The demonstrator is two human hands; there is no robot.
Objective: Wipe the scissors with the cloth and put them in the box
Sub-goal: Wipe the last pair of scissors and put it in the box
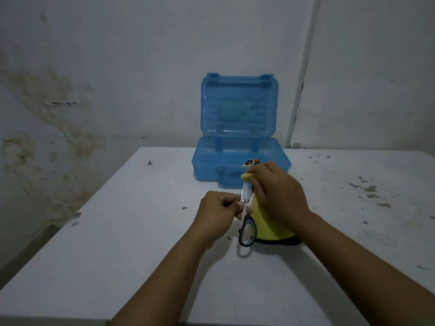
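My left hand (215,214) pinches the scissors (246,222) near their pivot, blades pointing away from me, dark-rimmed handle loops hanging toward me just above the table. My right hand (277,196) grips a yellow cloth (266,228) folded over the blades; the cloth drapes down to the table beside the handles. A bit of yellow cloth pokes out past my right fingers at the blade tips. Behind my hands stands the blue translucent box (207,161), its lid propped upright and open.
The white table (117,231) carries scuffs and dark flecks on its right side. A stained wall rises close behind the box. A small colourful round object (250,162) peeks up above my right hand, in front of the box.
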